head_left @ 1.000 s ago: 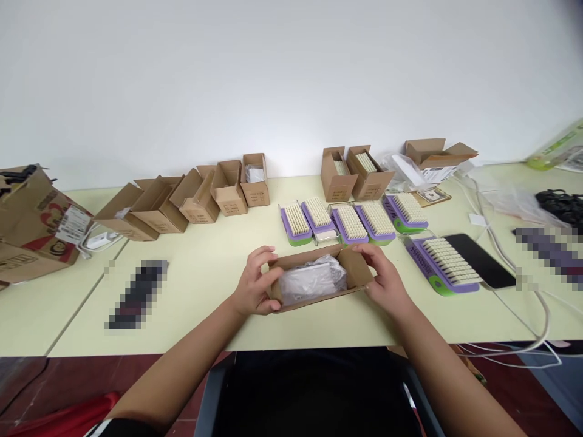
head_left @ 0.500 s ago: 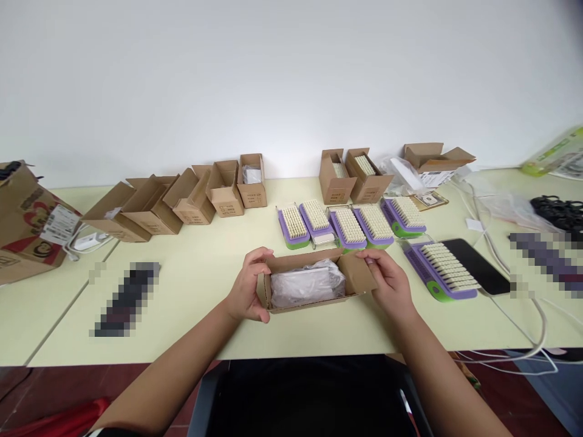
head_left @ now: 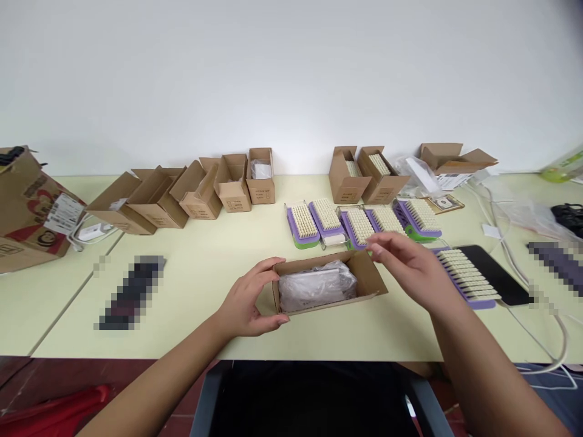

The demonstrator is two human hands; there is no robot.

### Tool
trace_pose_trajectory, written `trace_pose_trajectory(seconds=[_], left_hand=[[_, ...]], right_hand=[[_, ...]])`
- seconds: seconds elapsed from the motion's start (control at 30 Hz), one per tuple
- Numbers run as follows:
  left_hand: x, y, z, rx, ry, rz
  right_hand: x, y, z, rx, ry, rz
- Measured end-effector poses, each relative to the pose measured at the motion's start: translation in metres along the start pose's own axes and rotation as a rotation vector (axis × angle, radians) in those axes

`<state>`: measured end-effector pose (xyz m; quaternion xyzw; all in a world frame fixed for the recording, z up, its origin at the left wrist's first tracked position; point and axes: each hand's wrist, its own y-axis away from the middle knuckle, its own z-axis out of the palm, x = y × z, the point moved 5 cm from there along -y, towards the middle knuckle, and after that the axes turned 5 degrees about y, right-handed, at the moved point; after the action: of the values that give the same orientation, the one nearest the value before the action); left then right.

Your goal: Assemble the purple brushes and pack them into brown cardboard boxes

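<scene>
Centrally, an open brown cardboard box lies with its long axis crosswise, just right of the cupped left hand, the nearer hand, which touches its left end; whether the hand grips or merely steadies it is hard to tell. A silvery plastic-wrapped packet sits inside. The open right hand hangs clear of the box, beside a row of purple-and-green bristle brushes on the pale yellow table.
</scene>
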<state>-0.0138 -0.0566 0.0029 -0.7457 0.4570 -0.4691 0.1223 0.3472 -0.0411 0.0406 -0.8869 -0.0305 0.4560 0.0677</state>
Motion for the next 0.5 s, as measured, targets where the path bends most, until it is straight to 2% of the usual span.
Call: trace_pose_trajectory(seconds=[0.1, 0.2, 0.27, 0.37, 0.5], left_hand=[[-0.005, 0.006, 0.004, 0.070, 0.041, 0.022], [-0.013, 0.009, 0.011, 0.072, 0.067, 0.052], [-0.016, 0.010, 0.013, 0.048, 0.075, 0.077], [-0.017, 0.009, 0.013, 0.051, 0.091, 0.088], [-0.014, 0.009, 0.013, 0.055, 0.074, 0.100]], right_hand=[[-0.048, -0.029, 0.000, -0.067, -0.007, -0.043], [-0.091, -0.061, 0.020, -0.213, 0.263, -0.006], [-0.109, -0.082, 0.040, -0.297, 0.461, 0.012], [-0.120, -0.113, 0.076, -0.339, 0.759, -0.019], [-0.109, -0.147, 0.119, -0.419, 0.934, 0.042]])
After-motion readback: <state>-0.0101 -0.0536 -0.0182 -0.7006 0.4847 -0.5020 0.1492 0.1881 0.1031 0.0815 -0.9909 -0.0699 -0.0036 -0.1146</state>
